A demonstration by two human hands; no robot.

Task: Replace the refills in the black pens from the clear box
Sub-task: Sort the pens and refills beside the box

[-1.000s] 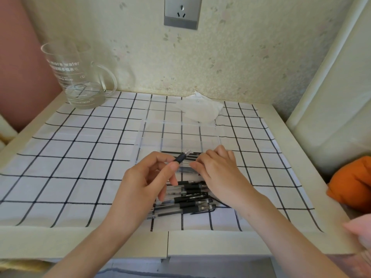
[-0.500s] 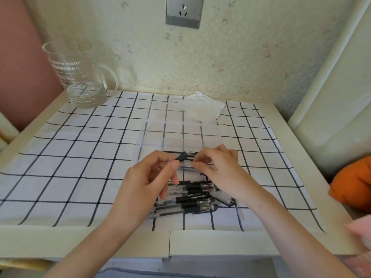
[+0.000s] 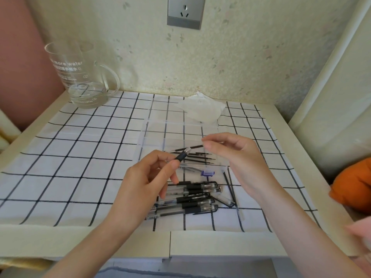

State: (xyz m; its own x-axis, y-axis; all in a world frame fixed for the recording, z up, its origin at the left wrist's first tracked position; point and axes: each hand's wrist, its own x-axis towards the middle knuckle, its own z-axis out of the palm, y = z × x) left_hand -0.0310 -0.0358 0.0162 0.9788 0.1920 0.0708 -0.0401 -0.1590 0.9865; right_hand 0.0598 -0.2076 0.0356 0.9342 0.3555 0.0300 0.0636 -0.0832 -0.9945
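Note:
My left hand point(image 3: 146, 183) grips a pen barrel point(image 3: 181, 156) with a black grip, its open end pointing up and right. My right hand point(image 3: 234, 155) pinches one black refill point(image 3: 193, 147) by its right end, lifted just above the clear box point(image 3: 180, 133). Several more black refills point(image 3: 200, 158) lie in the box's near compartment. Several black pens point(image 3: 192, 197) lie in a pile on the checked cloth between my wrists. A loose refill point(image 3: 228, 185) and a clear cap point(image 3: 223, 199) lie right of the pile.
A glass jug point(image 3: 80, 77) with a little water stands at the back left. A crumpled white tissue point(image 3: 202, 109) lies behind the box. A small purple clip point(image 3: 207, 173) sits at the box's front edge. An orange cushion point(image 3: 353, 187) is off the table's right side.
My right hand has risen out of the box with a black refill pinched in its fingers and moved right. My left hand keeps holding the barrel in the same place.

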